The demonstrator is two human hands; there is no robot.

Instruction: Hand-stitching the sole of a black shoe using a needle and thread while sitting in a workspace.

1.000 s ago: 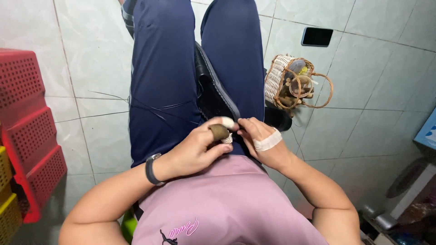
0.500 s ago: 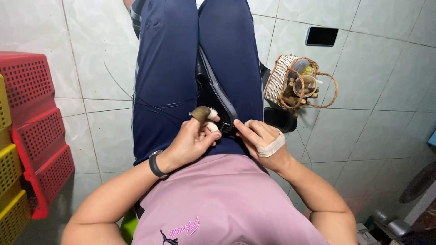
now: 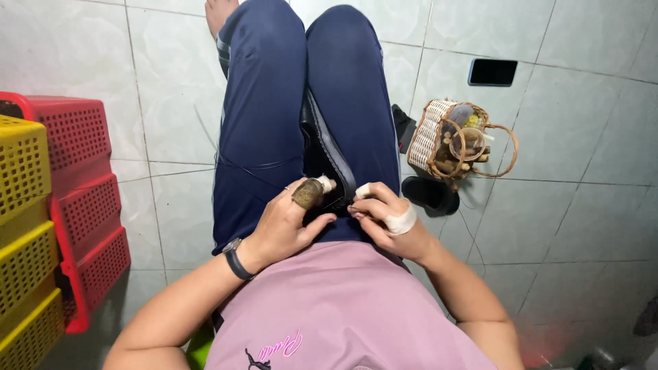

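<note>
Two hands meet over our lap, between the thighs of the dark blue trousers [image 3: 260, 116]; our left hand [image 3: 284, 223] pinches a small brown rounded piece [image 3: 308, 193] between thumb and taped fingertips, holding it just above the black strap [image 3: 332, 154] that runs down between our legs; our right hand [image 3: 384, 216] sits just beside it, fingers curled and pressed together as if nipping something fine, though what it nips we cannot tell; white tape wraps its index fingertip and thumb.

Compared with half a second ago, the brown piece has shifted little, still raised above the left fingers, while the right hand has drawn closer to the left, so the gap between them has narrowed; a second ago the piece lay lower, tucked against the left palm; the view has also tilted, bringing a yellow crate into sight.

Outward from the hands, a black wristband [image 3: 236, 259] circles our left wrist, and a pink shirt [image 3: 343, 308] fills the lower frame; to the right, on the pale tiled floor [image 3: 582, 171], stands a small woven basket [image 3: 428, 140] with looped handles, holding brownish pieces; a black sandal [image 3: 432, 194] lies just below it, and a black rectangular phone [image 3: 493, 72] lies flat farther off; to the left, red crates [image 3: 82, 199] and yellow crates [image 3: 24, 226], perforated plastic, stand stacked at the edge.
</note>
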